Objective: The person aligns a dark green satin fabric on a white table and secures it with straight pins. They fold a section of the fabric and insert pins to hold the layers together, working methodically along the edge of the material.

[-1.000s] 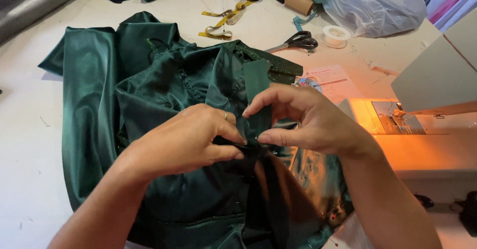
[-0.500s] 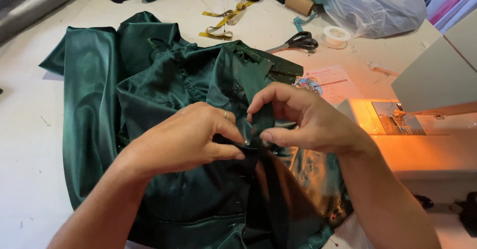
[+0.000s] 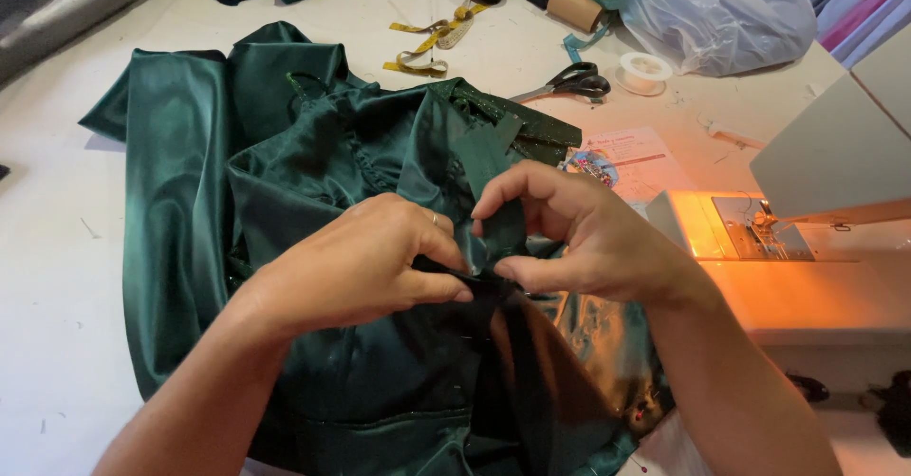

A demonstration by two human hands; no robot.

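A dark green satin garment (image 3: 285, 172) lies bunched on the white table (image 3: 57, 277). My left hand (image 3: 365, 262) pinches a fold of the fabric near the middle, thumb and fingers closed on it. My right hand (image 3: 588, 239) meets it from the right, thumb and forefinger pinching the same dark seam where the two hands touch. A narrow green strip (image 3: 489, 158) of the garment runs up behind my right fingers. What lies between the fingertips is too small to tell.
A white sewing machine (image 3: 807, 239) with its lamp lit stands at the right. Black-handled scissors (image 3: 574, 81), a spool of white tape (image 3: 643, 70), a yellow measuring tape (image 3: 432, 39), a printed paper (image 3: 626, 153) and a clear plastic bag (image 3: 721, 11) lie at the back.
Both hands stay pinched on the seam. My right fingers have curled slightly and the hands shifted a little; the garment has not moved.
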